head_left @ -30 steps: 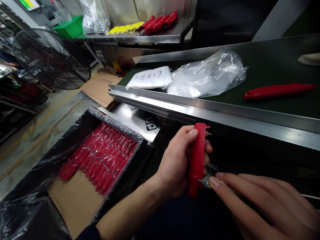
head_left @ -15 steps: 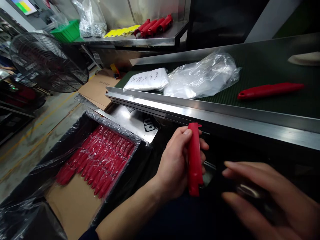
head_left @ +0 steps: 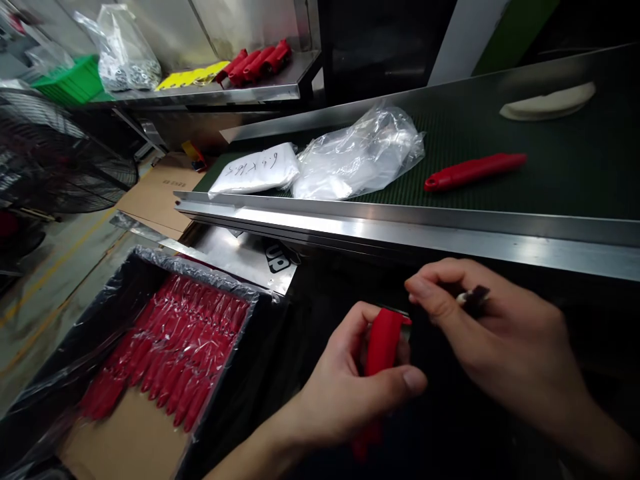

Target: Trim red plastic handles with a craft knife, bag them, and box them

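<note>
My left hand (head_left: 345,393) is wrapped round a red plastic handle-like piece (head_left: 383,343), held below the conveyor's metal edge. Its thumb reaches across the piece, whose lower end is partly hidden behind the hand. Just to the right, my right hand (head_left: 510,327) is closed, thumb and forefinger tips together near the upper end of the piece but apart from it. Tucked in that hand is a small tool (head_left: 474,300) with a pale and dark end; most of it is hidden, so its kind is unclear.
On the green conveyor belt (head_left: 575,190) lie another red piece (head_left: 475,172), a clear plastic bag (head_left: 360,157), a white packet (head_left: 255,170) and a pale curved object (head_left: 547,103). A lined box (head_left: 240,283) of bagged red pieces stands at left. More red pieces (head_left: 257,63) rest on a shelf.
My left hand has lowered and tilted the red piece, and its thumb has shifted across it. My right hand has moved up and left, closing its fingers. The view has turned right.
</note>
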Tool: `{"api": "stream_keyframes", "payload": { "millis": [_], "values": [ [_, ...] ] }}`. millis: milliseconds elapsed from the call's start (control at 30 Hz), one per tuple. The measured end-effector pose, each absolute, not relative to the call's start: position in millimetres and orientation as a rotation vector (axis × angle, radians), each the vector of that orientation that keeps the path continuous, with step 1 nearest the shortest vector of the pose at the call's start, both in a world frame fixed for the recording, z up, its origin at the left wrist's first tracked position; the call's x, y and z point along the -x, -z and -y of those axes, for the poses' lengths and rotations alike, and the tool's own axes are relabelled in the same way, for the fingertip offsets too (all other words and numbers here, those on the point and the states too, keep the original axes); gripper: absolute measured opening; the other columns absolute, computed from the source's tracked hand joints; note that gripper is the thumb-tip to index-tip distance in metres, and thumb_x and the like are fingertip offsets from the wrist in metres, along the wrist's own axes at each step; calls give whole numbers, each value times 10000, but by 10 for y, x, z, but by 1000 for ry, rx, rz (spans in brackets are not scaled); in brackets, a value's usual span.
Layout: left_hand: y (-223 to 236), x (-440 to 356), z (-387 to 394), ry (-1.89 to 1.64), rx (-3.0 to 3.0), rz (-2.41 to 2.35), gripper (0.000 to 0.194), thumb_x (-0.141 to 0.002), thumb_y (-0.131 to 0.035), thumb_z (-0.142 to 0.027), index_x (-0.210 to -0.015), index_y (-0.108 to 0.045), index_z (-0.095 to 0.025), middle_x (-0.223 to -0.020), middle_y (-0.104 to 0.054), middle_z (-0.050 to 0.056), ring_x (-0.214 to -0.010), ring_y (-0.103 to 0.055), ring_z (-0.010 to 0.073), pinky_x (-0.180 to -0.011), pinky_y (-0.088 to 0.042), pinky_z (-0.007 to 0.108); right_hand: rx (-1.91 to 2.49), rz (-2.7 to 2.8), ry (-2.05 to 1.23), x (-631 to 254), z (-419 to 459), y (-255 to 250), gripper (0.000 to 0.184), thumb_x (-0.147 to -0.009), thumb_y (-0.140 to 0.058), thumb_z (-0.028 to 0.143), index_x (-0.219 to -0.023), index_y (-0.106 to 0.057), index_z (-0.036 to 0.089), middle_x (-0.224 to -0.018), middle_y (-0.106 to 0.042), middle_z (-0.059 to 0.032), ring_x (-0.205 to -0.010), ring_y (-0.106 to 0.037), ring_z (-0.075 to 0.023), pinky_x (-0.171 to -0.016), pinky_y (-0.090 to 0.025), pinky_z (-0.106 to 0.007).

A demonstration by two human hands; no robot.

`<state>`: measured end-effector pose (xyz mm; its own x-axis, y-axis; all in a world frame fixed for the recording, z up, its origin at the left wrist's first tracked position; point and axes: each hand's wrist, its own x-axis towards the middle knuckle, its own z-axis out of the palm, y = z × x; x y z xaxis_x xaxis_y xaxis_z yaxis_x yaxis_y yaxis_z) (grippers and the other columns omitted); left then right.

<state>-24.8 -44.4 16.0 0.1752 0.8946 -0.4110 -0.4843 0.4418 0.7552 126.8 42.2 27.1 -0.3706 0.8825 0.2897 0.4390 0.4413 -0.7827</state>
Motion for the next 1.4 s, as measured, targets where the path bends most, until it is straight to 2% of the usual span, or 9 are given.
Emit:
{"api": "stream_keyframes", "payload": {
  "millis": [67,167,367,500,867,1067,1167,1267,1400],
  "values": [
    [-182,232,444,-1047,-506,-1012,405,-765,-810,-346,-945,-476,-203,-807,-511,-46,-513,-441,20,-440,-374,125,1179,1955,-779,-1340,-437,-226,169,-940,-610,428,-953,-661,268,-798,-699,38,-610,-647,-101,-456,-461,-162],
    [-173,228,416,-1059,-477,-1057,392,-786,-787,-357,-962,-469,-211,-787,-514,-55,-474,-448,24,-423,-380,141,1174,2019,-819,-1452,-412,-147,322,-943,-596,470,-1215,-596,299,-1029,-712,19,-846,-704,-133,-630,-557,-177],
    [-135,223,360,-1091,-469,-1097,379,-783,-791,-364,-911,-474,-201,-708,-500,-67,-457,-437,35,-426,-379,156,833,2262,-502,-1531,-261,-108,381,-925,-546,74,-1268,-597,230,-1176,-630,-45,-1053,-609,-183,-892,-492,-336],
    [-160,204,348,-1115,-464,-1103,350,-791,-790,-334,-909,-488,-201,-733,-508,-64,-485,-440,31,-442,-394,148,804,2380,-344,-1552,-239,-94,436,-914,-547,62,-1329,-568,192,-1213,-626,-85,-1102,-580,-252,-881,-447,-426],
    [-153,175,340,-1113,-485,-1134,341,-801,-783,-330,-925,-492,-204,-733,-507,-64,-501,-460,31,-462,-403,139,758,2376,-311,-1552,-239,-41,470,-869,-598,3,-1316,-591,148,-1186,-636,-109,-1055,-582,-254,-849,-441,-427],
    [-184,142,432,-1096,-422,-964,396,-779,-797,-339,-957,-468,-210,-733,-532,-61,-448,-444,18,-407,-372,113,886,2200,-208,-1667,-390,26,497,-857,-620,26,-1316,-607,215,-1154,-676,-75,-1017,-641,-232,-885,-490,-398],
    [-165,121,462,-1091,-381,-940,424,-759,-814,-342,-960,-465,-209,-719,-533,-63,-432,-445,17,-392,-385,109,843,2099,-299,-1709,-376,17,424,-862,-636,59,-1245,-654,238,-1143,-686,-47,-1002,-659,-205,-859,-527,-356],
    [-123,102,444,-1136,-349,-866,391,-777,-791,-332,-940,-457,-210,-676,-522,-67,-408,-439,20,-374,-388,105,761,2116,-452,-1661,-256,-29,357,-878,-601,34,-1201,-669,169,-1156,-665,-80,-1065,-636,-220,-855,-529,-369],
    [-106,84,425,-1125,-312,-715,334,-809,-748,-318,-937,-456,-217,-680,-522,-61,-401,-454,30,-356,-397,110,703,2120,-511,-1568,-131,-76,394,-867,-575,-36,-1223,-648,116,-1182,-637,-108,-1090,-614,-208,-863,-521,-360]
  ]
}}
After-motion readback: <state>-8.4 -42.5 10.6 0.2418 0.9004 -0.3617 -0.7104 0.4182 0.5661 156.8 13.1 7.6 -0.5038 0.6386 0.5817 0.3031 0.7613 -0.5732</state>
